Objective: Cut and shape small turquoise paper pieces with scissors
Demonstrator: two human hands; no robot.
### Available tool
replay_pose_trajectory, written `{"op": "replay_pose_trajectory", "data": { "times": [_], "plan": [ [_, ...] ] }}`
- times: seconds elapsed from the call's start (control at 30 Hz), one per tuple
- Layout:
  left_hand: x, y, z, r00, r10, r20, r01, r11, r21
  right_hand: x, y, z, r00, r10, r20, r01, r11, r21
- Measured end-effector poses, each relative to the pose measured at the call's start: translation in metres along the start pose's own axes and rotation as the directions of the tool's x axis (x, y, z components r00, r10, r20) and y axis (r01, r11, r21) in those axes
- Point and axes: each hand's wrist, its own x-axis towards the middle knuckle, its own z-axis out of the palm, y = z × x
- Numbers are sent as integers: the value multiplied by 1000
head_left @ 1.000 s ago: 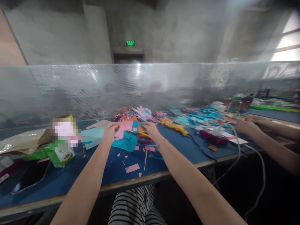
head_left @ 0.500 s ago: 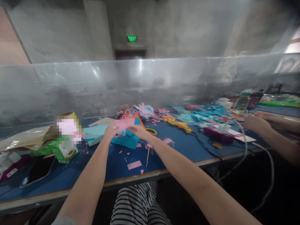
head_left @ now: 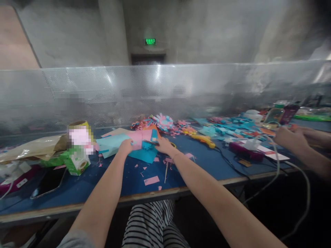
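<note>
My left hand [head_left: 126, 147] is closed, its fingertips pinching a small blue paper piece over a pink paper sheet [head_left: 138, 136]. Opposite it, my right hand [head_left: 165, 146] grips what look like scissors [head_left: 150, 142], their thin dark blades directed left toward the left hand. A yellow loop shows partly behind the right hand. Under and around both hands lie a light blue sheet [head_left: 112, 144] and a darker blue sheet [head_left: 144, 155]. Blur hides exactly how the fingers sit.
Pink scraps [head_left: 151, 180] and a thin stick [head_left: 166, 172] lie nearer me. A yellow glue gun [head_left: 203, 140] with a dark cord is at right, paper flowers [head_left: 165, 121] behind. Left are a green box [head_left: 77, 161] and a phone [head_left: 49, 182]. Another person's hands [head_left: 288, 139] work at far right.
My right hand has moved slightly right and now holds the scissors, whose blades have come into view. My left hand now has a small blue piece at its fingertips. The camera view has shifted slightly.
</note>
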Motion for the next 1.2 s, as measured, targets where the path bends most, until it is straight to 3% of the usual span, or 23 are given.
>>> {"op": "replay_pose_trajectory", "data": {
  "times": [0.17, 0.27, 0.4, 0.53, 0.73, 1.0, 1.07, 1.2],
  "plan": [
    [-3, 9, -2, 999, -52, -3, 52, 997, 52, 12, 6, 1, 996, 24, -83, -16, 995, 98],
    [-3, 18, 0, 999, 37, 7, -38, 997, 60, 14, 11, 1, 988, 73, -136, -51, 987, 154],
    [-4, 26, 4, 975, 205, 87, -206, 979, 0, 5, 9, -2, 1000, -12, -20, 14, 994, 112],
    [-10, 28, 4, 966, 230, 121, -233, 972, 11, -2, 2, -8, 998, -60, 24, 58, 996, 65],
    [-14, 35, -2, 968, 219, 125, -213, 975, -64, -2, 1, -9, 997, 29, -65, -26, 998, 49],
    [-12, 40, 0, 973, 229, -7, -229, 971, -75, -6, 11, -8, 961, 220, -169, -224, 975, -8],
    [-9, 39, 2, 982, 177, -62, -183, 977, -109, -5, 9, -8, 977, 164, -134, -165, 986, 3],
    [-3, 35, 4, 983, 89, -160, -125, 966, -226, -3, 0, -7, 992, -116, -56, 122, 987, 105]
  ]
}}
